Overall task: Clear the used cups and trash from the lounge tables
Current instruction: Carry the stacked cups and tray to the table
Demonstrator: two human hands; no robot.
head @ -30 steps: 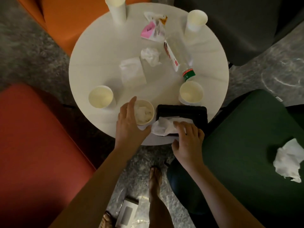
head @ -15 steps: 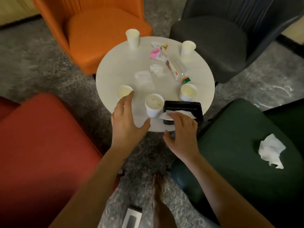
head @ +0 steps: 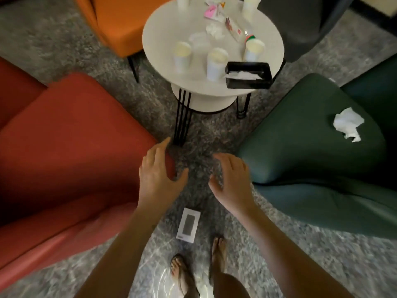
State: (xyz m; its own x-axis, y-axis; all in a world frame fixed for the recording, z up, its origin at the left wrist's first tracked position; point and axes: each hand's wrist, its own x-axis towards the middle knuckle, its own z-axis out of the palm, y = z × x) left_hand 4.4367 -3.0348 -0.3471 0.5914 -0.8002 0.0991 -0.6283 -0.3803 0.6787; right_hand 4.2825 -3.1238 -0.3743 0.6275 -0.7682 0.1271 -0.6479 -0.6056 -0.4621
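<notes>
Dim, motion-blurred, wide-angle warped edges.

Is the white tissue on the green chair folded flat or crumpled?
Crumpled: the tissue lies as an uneven, creased wad with ragged edges on the seat of the green chair.

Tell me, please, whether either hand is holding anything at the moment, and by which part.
Nothing is held. The left hand and the right hand are both open with relaxed fingers, well apart from the table.
</notes>
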